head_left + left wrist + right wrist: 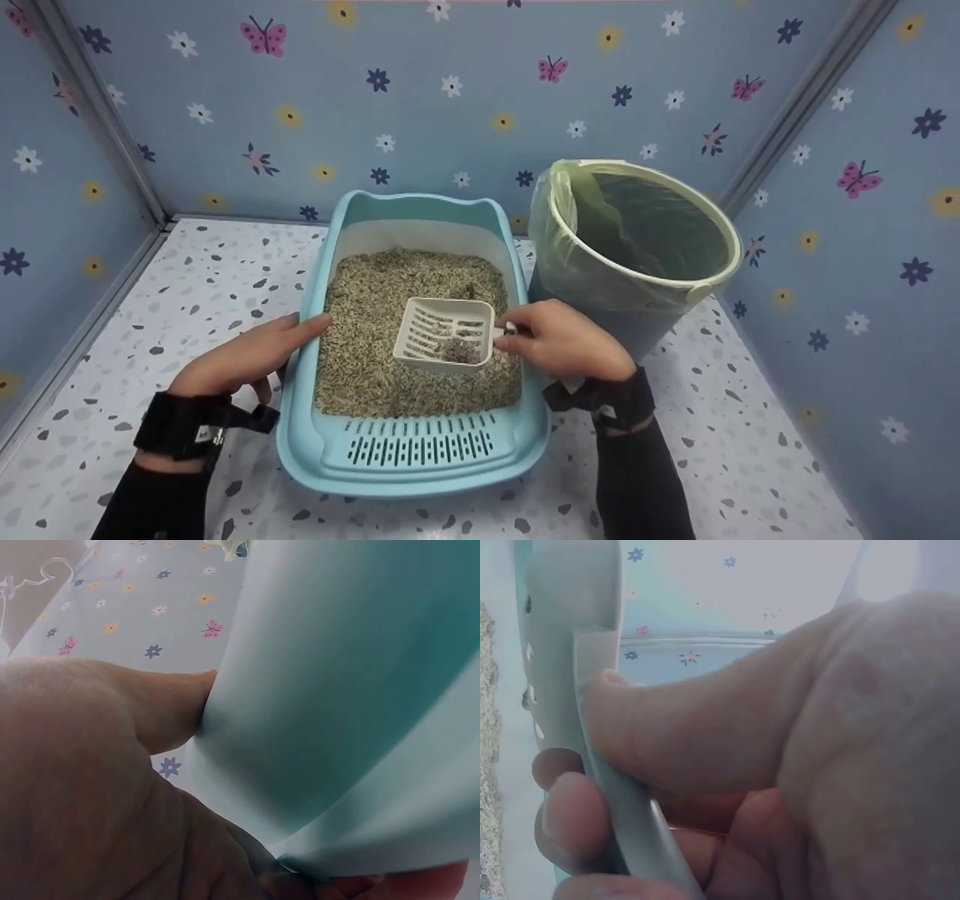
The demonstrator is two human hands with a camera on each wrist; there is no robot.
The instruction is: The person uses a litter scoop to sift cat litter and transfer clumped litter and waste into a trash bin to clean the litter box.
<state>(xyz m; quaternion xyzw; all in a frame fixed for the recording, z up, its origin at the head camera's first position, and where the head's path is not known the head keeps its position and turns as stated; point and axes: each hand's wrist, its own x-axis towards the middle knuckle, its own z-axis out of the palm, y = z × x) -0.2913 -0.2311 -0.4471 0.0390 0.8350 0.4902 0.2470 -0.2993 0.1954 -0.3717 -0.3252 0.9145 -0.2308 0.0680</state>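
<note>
A blue litter box (409, 480) filled with brown granular litter (375, 375) stands on the floor. My left hand (247, 352) grips its left side, thumb over the rim; in the left wrist view the fingers reach under the edge of the blue plastic (315, 690) and are partly hidden. My right hand (566, 341) holds a white slotted litter scoop (409, 337) by its handle, above the litter. A small clump (459, 350) of litter lies in the scoop. The right wrist view shows thumb and fingers pinching the scoop's handle (641, 829).
Right behind the box's right side stands a bin (637, 274) lined with a greenish plastic bag (555, 247), its top uncovered. Flower-patterned wall panels (450, 105) close in the back and both sides. The speckled floor (232, 277) shows around the box.
</note>
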